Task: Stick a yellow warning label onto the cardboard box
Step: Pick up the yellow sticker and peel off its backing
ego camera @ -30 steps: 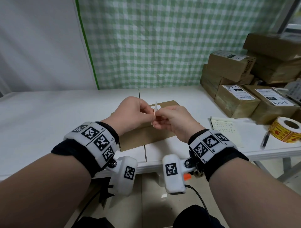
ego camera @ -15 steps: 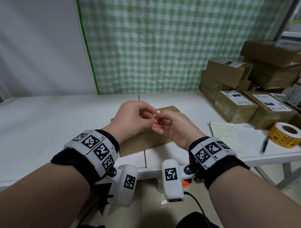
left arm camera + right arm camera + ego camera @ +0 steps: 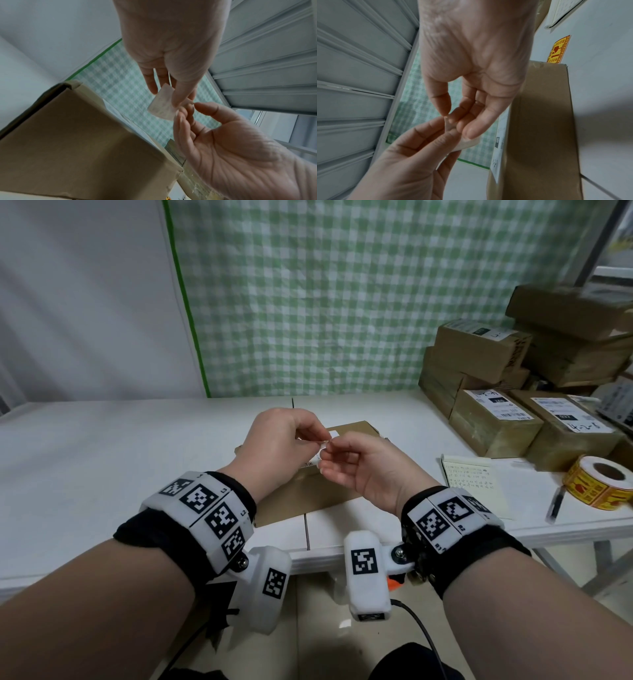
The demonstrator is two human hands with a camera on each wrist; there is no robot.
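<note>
Head view: left hand (image 3: 278, 444) and right hand (image 3: 365, 466) together pinch one label (image 3: 162, 106).

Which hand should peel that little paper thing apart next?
Probably the right hand: it pinches only a corner of the paper piece, so it can pull away, while the left hand grips the bigger part above the cardboard box.

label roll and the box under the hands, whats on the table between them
In the head view, a notepad and a pen lie on the white table between the roll and the box; the pen is nearer the roll.
</note>
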